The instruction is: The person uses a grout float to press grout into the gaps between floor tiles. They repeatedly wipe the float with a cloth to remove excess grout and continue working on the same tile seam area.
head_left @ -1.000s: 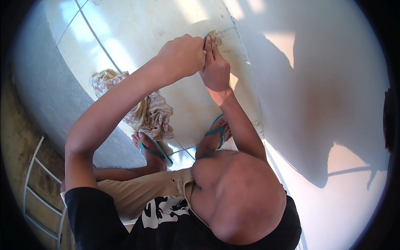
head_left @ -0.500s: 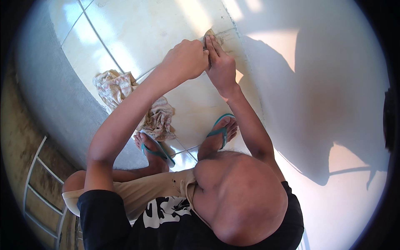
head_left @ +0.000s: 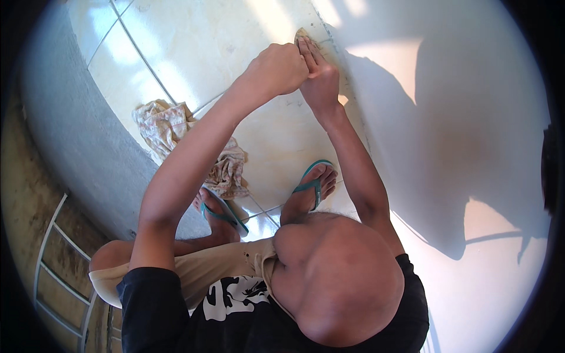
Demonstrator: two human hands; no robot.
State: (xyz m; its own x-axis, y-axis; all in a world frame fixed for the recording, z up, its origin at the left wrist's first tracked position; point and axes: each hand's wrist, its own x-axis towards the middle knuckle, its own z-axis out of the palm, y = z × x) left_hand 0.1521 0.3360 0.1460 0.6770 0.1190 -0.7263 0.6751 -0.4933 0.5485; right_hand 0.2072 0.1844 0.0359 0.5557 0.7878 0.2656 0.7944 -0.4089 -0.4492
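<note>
Over the tiled floor (head_left: 259,141), close to where it meets the white wall, my two hands are together. My left hand (head_left: 281,67) is closed in a fist; whatever lies inside it is hidden. Against it, my right hand (head_left: 321,76) presses its fingers along a small tan-brown flat piece (head_left: 302,33). Only the rounded tip of that piece shows beyond my fingertips, so its kind cannot be made out. A crumpled pale patterned cloth (head_left: 162,123) lies on the tiles left of my arms, partly behind my left forearm.
The white wall (head_left: 471,135) rises along the right, with shadows on it. A grey raised edge (head_left: 76,112) curves along the left. A metal ladder-like frame (head_left: 44,265) stands at lower left. My feet in teal flip-flops (head_left: 315,185) rest on the tiles below my hands.
Both hands, with the tan-brown piece, have slid slightly farther away and to the right along the floor near the wall. The cloth and my feet have stayed put.
</note>
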